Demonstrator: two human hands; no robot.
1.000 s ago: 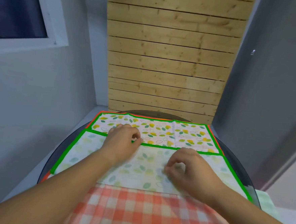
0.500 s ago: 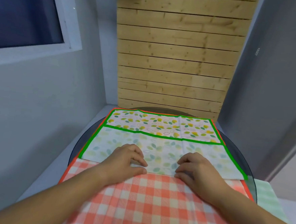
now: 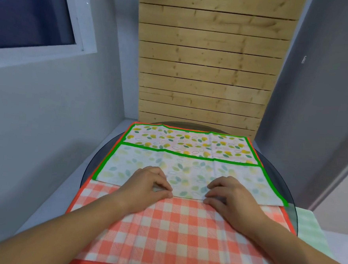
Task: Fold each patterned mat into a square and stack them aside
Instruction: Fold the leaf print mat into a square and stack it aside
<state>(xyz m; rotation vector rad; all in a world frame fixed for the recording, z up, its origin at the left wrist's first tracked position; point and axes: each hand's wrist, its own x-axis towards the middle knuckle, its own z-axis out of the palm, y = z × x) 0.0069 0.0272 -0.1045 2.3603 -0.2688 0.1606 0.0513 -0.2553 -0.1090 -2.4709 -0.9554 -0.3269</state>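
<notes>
Atop table [image 3: 279,180], left hand [image 3: 149,184] and right hand [image 3: 229,194] pinch leaf mat [image 3: 187,167] at near fold.

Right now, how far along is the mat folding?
Done: the leaf mat has one partial fold, near edge laid toward the far edge. In hand: left hand and right hand pinch its near crease. Left: finish squaring it, fold the check mat beneath, stack both.

Plank panel [image 3: 206,72] just behind table [image 3: 101,156]; walls [image 3: 46,112] close both sides
</notes>
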